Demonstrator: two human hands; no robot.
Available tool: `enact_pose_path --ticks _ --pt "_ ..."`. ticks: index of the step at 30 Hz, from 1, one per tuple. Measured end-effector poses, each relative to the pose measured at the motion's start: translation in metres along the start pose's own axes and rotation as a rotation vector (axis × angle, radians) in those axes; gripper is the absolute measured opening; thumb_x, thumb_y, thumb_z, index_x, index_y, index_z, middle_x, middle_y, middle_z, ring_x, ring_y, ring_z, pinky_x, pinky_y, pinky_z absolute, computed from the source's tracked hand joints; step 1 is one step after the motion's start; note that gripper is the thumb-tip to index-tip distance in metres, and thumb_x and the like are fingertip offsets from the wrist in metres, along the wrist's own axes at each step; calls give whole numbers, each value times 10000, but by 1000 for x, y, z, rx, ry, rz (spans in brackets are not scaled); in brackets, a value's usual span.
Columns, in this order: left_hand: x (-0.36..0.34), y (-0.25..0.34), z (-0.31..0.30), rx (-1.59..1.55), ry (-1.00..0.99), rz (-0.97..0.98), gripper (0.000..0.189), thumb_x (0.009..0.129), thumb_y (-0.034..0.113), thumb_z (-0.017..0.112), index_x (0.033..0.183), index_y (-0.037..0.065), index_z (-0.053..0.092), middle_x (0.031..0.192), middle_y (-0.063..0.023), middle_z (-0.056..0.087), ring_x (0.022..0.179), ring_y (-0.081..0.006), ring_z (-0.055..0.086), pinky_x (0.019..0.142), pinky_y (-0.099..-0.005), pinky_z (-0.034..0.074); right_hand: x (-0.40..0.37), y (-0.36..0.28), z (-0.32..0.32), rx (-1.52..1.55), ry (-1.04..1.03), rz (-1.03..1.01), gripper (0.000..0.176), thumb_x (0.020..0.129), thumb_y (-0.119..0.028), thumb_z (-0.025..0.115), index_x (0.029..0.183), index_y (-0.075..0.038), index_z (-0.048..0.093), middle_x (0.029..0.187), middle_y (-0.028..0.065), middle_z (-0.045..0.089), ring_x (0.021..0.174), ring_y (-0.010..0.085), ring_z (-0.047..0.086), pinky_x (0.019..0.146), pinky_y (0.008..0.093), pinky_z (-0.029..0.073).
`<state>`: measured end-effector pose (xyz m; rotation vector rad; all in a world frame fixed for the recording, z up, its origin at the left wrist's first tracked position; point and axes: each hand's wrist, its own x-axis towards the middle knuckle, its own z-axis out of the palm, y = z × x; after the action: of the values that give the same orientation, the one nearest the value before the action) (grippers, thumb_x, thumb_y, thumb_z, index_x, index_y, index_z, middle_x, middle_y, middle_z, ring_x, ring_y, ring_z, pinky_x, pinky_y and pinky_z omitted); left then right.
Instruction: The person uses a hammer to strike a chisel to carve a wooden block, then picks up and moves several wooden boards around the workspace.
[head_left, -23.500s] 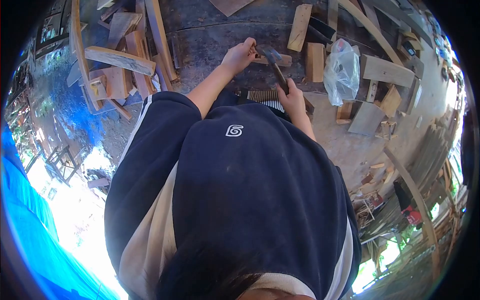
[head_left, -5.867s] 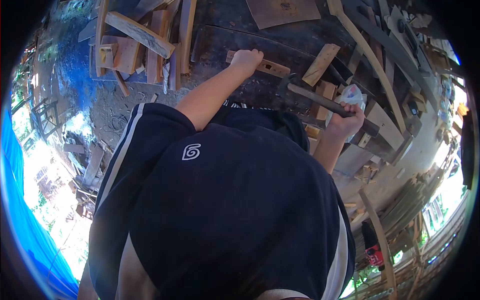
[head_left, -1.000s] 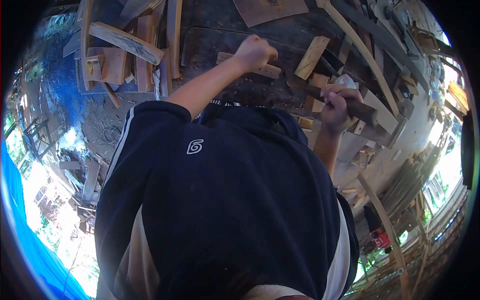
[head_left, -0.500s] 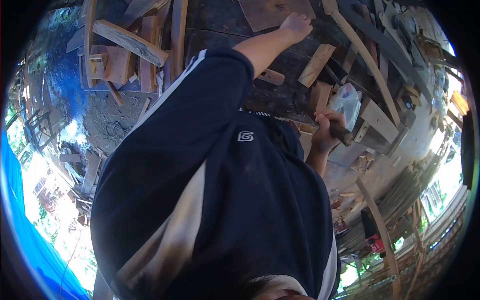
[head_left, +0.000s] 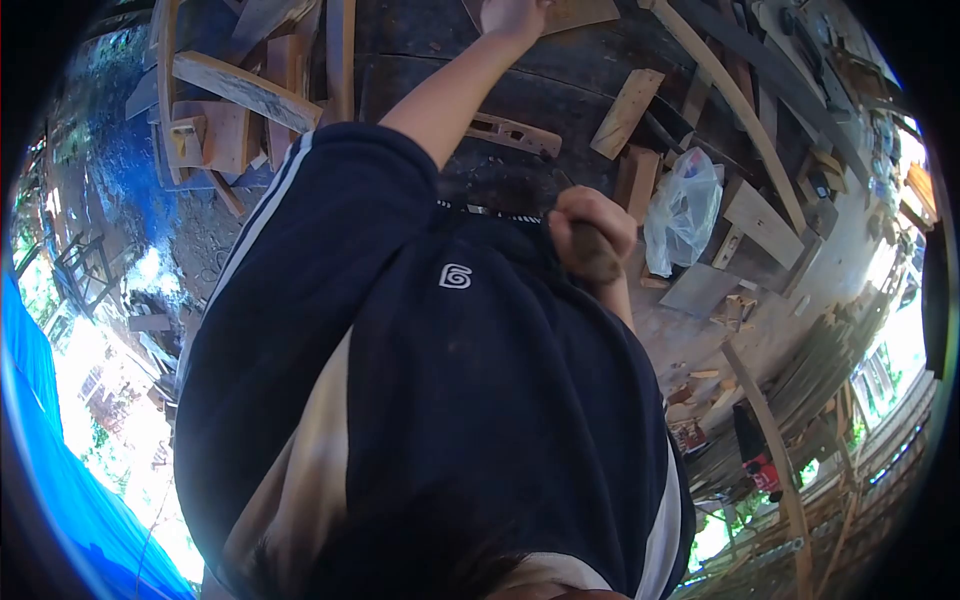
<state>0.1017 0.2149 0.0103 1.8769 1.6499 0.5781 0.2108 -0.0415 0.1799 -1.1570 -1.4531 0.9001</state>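
My left hand (head_left: 512,15) reaches to the top edge of the view, over a flat brown wooden board (head_left: 582,14) on the dark work surface. Its fingers are mostly cut off by the frame, so their grip does not show. Close in front of my waist, my right hand (head_left: 598,215) is wrapped round the thick brown handle of a wooden-handled tool (head_left: 597,257). The handle's butt points towards me; its working end is hidden. Between the hands lies a wooden hand plane body (head_left: 515,134), with a short wood block (head_left: 627,113) to its right.
A clear plastic bag (head_left: 684,212) sits right of my right hand, beside wood offcuts (head_left: 763,222). A long curved strip (head_left: 740,105) runs along the right. Stacked timber pieces (head_left: 245,90) stand at the left. A blue tarp (head_left: 60,480) hangs at the lower left.
My left hand has moved left and farther forward over the board. My right hand has swung left towards my waist with the wooden-handled tool, away from the plastic bag.
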Motion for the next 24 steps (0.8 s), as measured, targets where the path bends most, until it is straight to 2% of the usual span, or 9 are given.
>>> enact_pose_path --ticks 2,4,6,12,14,18,19,21,24 --pt "-21 -25 -6 56 15 3 288 991 249 534 1187 77 658 1298 -150 600 1268 -338 510 1052 -460 416 9 1 17 -159 -114 -21 109 746 56 673 777 -7 589 738 135 627 643 260 632 611 346 508" --pt "-58 -49 -5 60 205 184 227 925 280 626 1092 132 669 1137 -85 659 1139 -322 587 957 -468 464 19 -3 29 -179 -187 -3 113 749 43 681 785 -15 592 730 126 614 648 275 628 612 351 504" --pt "-95 -72 -20 -9 -36 178 284 930 343 628 1107 125 675 1165 -61 661 1188 -306 566 987 -455 450 25 -1 36 -202 -307 44 157 733 21 705 833 -28 594 736 122 589 686 313 627 622 371 497" --pt "-191 -89 -46 39 -252 139 339 912 375 621 1157 145 671 1178 -37 678 1154 -244 601 969 -422 446 42 4 60 -191 -425 87 268 678 19 720 915 -32 604 826 134 619 773 345 639 680 371 504" --pt "-202 -86 -42 174 -173 369 332 872 371 608 1117 157 668 1116 -30 690 1095 -233 628 939 -397 450 46 11 73 -193 -411 67 282 675 22 718 930 -35 613 834 138 626 788 352 642 695 372 509" --pt "-204 -73 -34 212 -170 330 239 811 341 600 958 155 628 994 -24 683 1020 -225 648 870 -390 469 57 12 84 -163 -357 33 307 674 26 720 961 -39 632 881 148 654 828 349 663 726 374 520" --pt "-201 -71 -35 211 -169 331 239 811 341 600 958 155 628 994 -24 683 1020 -225 648 870 -390 469 58 12 84 -165 -358 32 307 674 26 720 961 -39 632 881 148 654 828 349 663 726 374 520" --pt "-195 -68 -36 277 -356 251 241 829 349 587 970 159 627 1007 -33 685 1036 -236 649 870 -399 482 60 10 84 -159 -283 9 292 675 32 724 948 -38 643 883 148 664 816 333 675 724 363 525" --pt "-193 -65 -33 295 -406 201 239 820 303 644 1011 160 629 1026 -49 680 1050 -251 647 871 -408 492 59 12 83 -110 -265 -30 256 687 39 730 917 -40 648 832 142 662 775 323 677 707 347 527"
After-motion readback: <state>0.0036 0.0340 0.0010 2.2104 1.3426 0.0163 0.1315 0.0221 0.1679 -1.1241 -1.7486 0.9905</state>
